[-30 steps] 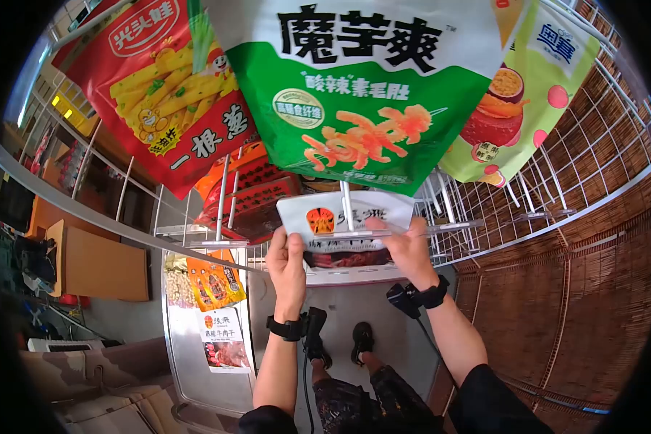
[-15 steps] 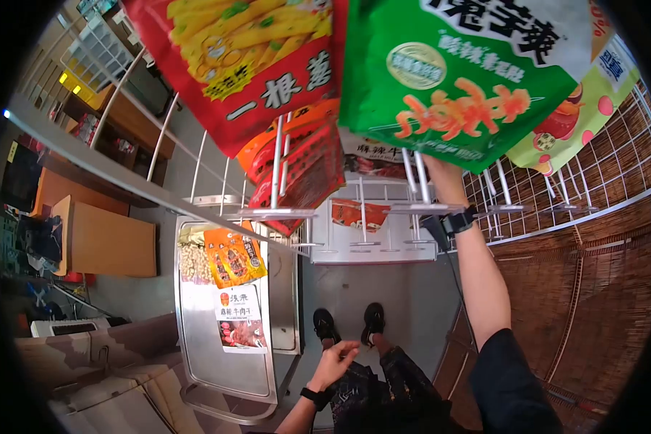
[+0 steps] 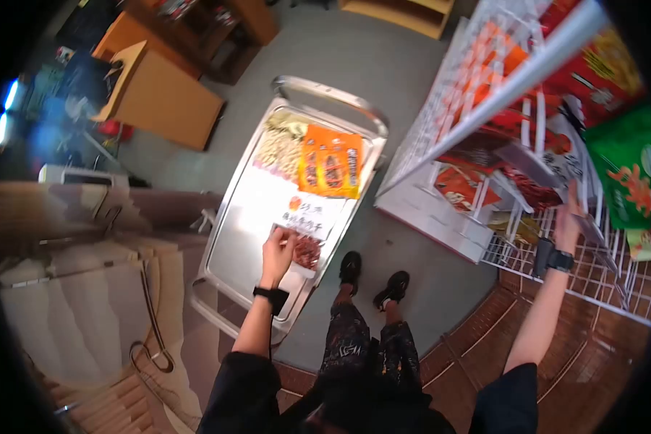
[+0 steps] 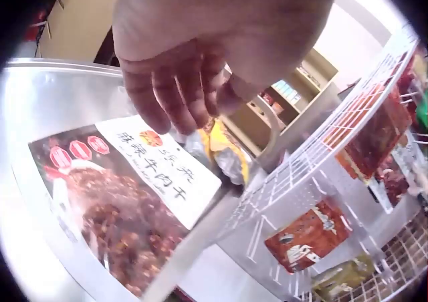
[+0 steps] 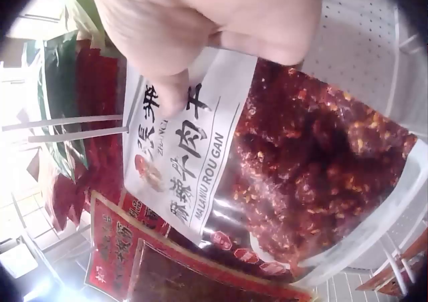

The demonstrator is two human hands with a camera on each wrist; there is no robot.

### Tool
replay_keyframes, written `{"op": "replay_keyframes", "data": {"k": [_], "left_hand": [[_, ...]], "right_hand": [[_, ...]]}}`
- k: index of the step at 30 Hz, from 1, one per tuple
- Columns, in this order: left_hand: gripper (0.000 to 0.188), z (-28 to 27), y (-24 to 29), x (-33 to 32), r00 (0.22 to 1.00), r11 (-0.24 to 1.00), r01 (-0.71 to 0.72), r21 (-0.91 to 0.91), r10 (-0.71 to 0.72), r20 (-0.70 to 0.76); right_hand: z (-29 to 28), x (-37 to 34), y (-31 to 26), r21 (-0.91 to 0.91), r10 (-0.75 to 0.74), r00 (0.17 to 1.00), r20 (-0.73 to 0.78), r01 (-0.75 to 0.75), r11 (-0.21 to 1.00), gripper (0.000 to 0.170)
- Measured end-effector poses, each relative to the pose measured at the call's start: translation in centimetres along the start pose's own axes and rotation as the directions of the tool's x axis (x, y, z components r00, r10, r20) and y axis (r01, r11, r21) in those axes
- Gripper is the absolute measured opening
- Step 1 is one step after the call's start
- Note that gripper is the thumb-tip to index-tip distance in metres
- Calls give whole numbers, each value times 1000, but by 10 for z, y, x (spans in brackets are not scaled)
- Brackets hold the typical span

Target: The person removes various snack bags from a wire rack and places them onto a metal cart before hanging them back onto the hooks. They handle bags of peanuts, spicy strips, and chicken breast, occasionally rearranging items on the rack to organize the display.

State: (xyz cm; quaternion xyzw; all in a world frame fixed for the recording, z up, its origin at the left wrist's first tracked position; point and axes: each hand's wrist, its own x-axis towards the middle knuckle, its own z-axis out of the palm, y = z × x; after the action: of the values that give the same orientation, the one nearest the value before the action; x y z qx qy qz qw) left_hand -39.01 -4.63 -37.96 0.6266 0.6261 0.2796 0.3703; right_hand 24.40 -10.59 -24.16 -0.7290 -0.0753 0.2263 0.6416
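My left hand (image 3: 276,257) reaches over the metal cart, right at the edge of a white-topped beef jerky bag (image 3: 308,251) lying flat there. In the left wrist view its fingers (image 4: 192,91) hang loosely curled over the printed end of that jerky bag, holding nothing. Inside the wire rack, my right hand (image 3: 568,223) grips a second, matching jerky bag (image 5: 314,162). The right wrist view shows the thumb (image 5: 172,93) on the bag's white front, while the other fingers are largely hidden. A red packet (image 5: 110,248) sits beside this bag.
On the cart (image 3: 242,228) also lie an orange packet (image 3: 330,160) and a clear bag of pale pieces (image 3: 278,150). The white wire rack (image 3: 430,148) holds hanging snack bags, including a green one (image 3: 629,166). A camouflage-covered seat (image 3: 79,311) stands left.
The view has swung left toward the cart. My left hand left the jerky bag in the rack, dropped low, then came over the cart's jerky bag. My right hand stays at the rack.
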Motion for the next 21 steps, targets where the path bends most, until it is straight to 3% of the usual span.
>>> {"op": "replay_keyframes", "data": {"k": [1,3,4,6,8,9,10,11,12,13,14,15,16,17,18,19,21], "left_hand": [[21,-6,-8,10,998,992,54,113,-49,-41],[39,-12,-36,24,994,916,-36,399,74,-79],[45,-11,-36,29,995,898,17,439,27,-94],[51,-5,-51,35,995,879,72,472,-28,-100],[56,3,-70,42,972,865,228,447,-232,-47],[56,5,-78,45,972,868,227,442,-233,-40],[56,6,-87,48,969,873,236,427,-245,-35],[55,8,-93,49,966,877,246,412,-257,-29],[46,9,-97,46,993,855,114,506,-86,-80],[46,5,-101,47,994,857,112,504,-87,-72],[38,-1,-103,50,961,928,261,265,-277,24],[31,-4,-101,51,890,905,425,30,-424,165],[19,-6,-86,46,889,881,454,-130,-440,127],[19,-21,-57,44,795,784,600,-158,-563,227],[20,-32,-47,39,777,751,621,-223,-551,306],[22,-41,-39,30,757,714,641,-282,-528,385],[14,-44,2,6,916,797,393,-458,-297,268]], "right_hand": [[-19,23,18,54,-233,969,87,229,972,33],[-14,14,15,173,-304,937,170,275,946,36],[-13,10,15,167,-303,938,171,276,947,36],[-7,-7,13,61,-310,945,106,305,950,43],[-2,-34,22,14,-361,929,78,361,932,44],[1,-54,25,-24,-415,908,50,417,909,46],[11,-87,22,-306,-516,855,-46,480,822,40],[4,-102,32,-392,-578,815,-38,520,759,39],[-3,-121,42,-396,-639,769,-1,587,706,34],[-3,-146,49,-375,-623,782,13,582,722,32],[5,-177,52,-347,-568,822,40,544,764,22],[5,-202,60,-391,-555,811,186,579,716,9],[16,-231,64,-374,-459,849,263,528,762,6],[23,-252,77,-299,-344,878,332,444,845,5],[33,-274,85,-276,-262,870,417,396,876,5],[43,-295,94,-235,-86,889,451,210,949,5],[56,-319,117,-210,72,791,608,73,975,8]]}}
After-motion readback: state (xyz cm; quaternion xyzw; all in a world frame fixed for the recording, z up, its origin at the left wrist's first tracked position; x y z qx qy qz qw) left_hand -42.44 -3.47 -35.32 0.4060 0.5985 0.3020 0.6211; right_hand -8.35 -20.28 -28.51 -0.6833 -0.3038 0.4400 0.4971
